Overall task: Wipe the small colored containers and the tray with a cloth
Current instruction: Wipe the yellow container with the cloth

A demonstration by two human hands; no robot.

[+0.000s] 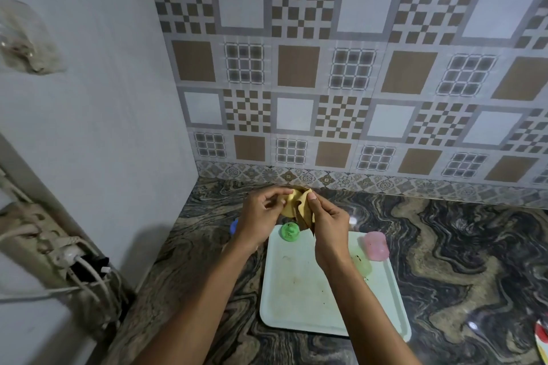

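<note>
My left hand [261, 215] grips a small yellow container [288, 205] above the counter, near the back wall. My right hand [327, 224] pinches a brownish cloth [305, 210] and presses it against that container. Below them a pale tray [299, 293] lies on the counter, stained in its middle. On the tray stand a green container [290, 232] at its far left corner, a pink container [376, 245] at its far right, and a light green one [362, 267] partly hidden by my right forearm. A blue container [234, 226] peeks out left of my left wrist.
The marbled dark counter [459, 246] meets a tiled wall behind and a plain wall on the left. A power strip with plugs and cables [68, 258] hangs at the left. A red and white object [542, 341] shows at the right edge.
</note>
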